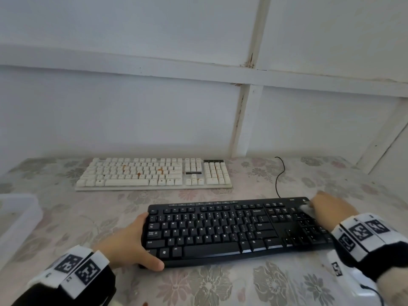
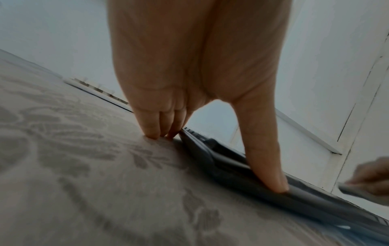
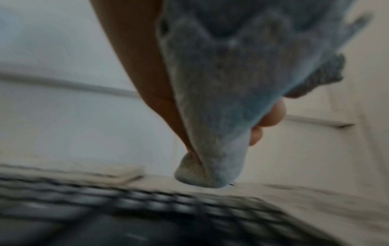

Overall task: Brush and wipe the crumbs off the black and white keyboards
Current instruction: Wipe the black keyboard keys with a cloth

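Observation:
The black keyboard (image 1: 231,230) lies near me on the flowered tablecloth. My left hand (image 1: 141,240) grips its left end, thumb (image 2: 269,174) on the front edge and fingers (image 2: 153,131) down at the back left corner. My right hand (image 1: 326,206) is over the keyboard's far right corner and holds a bunched grey cloth (image 1: 307,208), whose tip (image 3: 210,173) touches the keyboard there. The white keyboard (image 1: 152,173) lies further back by the wall, with orange crumbs (image 1: 160,170) among its keys. The right wrist view is blurred.
A black cable (image 1: 278,177) runs from the black keyboard toward the wall. A white tray (image 1: 17,215) stands at the table's left edge. A white object (image 1: 357,281) with a cord lies at the near right. The white panelled wall is close behind.

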`<state>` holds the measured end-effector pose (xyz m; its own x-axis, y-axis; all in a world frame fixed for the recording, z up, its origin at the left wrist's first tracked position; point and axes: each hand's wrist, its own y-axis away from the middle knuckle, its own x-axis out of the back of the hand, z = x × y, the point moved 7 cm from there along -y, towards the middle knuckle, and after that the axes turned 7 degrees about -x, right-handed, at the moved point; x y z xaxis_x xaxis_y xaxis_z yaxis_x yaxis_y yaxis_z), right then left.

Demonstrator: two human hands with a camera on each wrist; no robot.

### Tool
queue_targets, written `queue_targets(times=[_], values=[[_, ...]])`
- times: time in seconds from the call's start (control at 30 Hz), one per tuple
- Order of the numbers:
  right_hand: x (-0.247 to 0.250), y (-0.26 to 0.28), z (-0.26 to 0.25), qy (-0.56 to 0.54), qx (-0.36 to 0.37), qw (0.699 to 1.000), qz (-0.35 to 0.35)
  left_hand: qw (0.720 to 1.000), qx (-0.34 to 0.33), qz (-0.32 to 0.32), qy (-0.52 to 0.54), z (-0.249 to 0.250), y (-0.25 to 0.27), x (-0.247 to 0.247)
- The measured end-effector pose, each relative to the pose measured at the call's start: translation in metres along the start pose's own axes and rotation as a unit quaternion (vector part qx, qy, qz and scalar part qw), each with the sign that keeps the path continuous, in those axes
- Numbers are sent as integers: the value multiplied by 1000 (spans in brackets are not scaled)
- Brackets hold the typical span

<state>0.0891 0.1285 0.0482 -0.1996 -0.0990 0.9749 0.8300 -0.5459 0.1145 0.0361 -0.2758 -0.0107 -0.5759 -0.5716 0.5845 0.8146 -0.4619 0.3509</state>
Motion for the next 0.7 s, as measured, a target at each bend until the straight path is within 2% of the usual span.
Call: queue_targets(times=[0.1,0.23,0.37,0.5,0.7], values=[[19,38,-77,-44,133,990,-2,1000,1,-5,10,-4,-2,-1],[41,108,-197,-56,328,943,-9,1000,7,0,22,-8,-3,0],[38,142,-281,-42,392,919,-8,1000,10,-5,25,-10,-5,0],[29,159,-303,28,420,907,4,1000,17,-10,-21,-7,-5,1],[23,151,-268,39,407,912,2,1000,6,0,-2,-5,-3,1]])
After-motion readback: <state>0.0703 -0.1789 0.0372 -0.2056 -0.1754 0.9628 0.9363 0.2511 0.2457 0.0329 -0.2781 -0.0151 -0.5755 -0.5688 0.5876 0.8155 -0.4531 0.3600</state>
